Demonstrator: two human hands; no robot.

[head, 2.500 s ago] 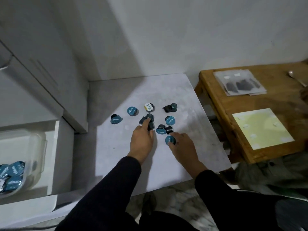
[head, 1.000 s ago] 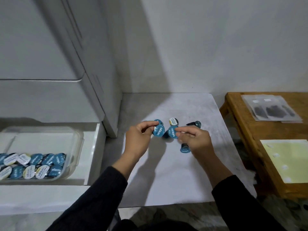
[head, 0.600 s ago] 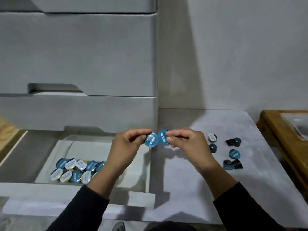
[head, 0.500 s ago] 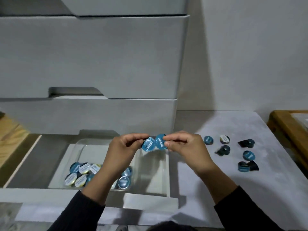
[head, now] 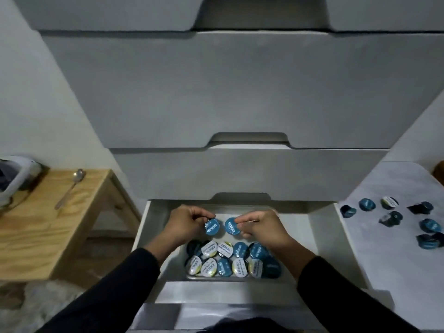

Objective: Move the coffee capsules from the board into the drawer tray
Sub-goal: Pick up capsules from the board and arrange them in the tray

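Blue capsules now over tray (head: 292,278), lower centre: left hand (head: 186,223) pinches one (head: 212,227), right hand (head: 263,227) another (head: 232,226). Carried over from board (head: 394,265), right edge, several remaining (head: 366,204). Release next, probably.

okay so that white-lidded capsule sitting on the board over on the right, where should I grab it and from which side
Take the white-lidded capsule by its rim, thumb and finger on opposite edges, coming straight down from above. Its round foil lid faces up and the body looks short, so the rim is likely the widest, easiest hold. A blue capsule sits close on its left, so pinching front to back probably avoids bumping it.
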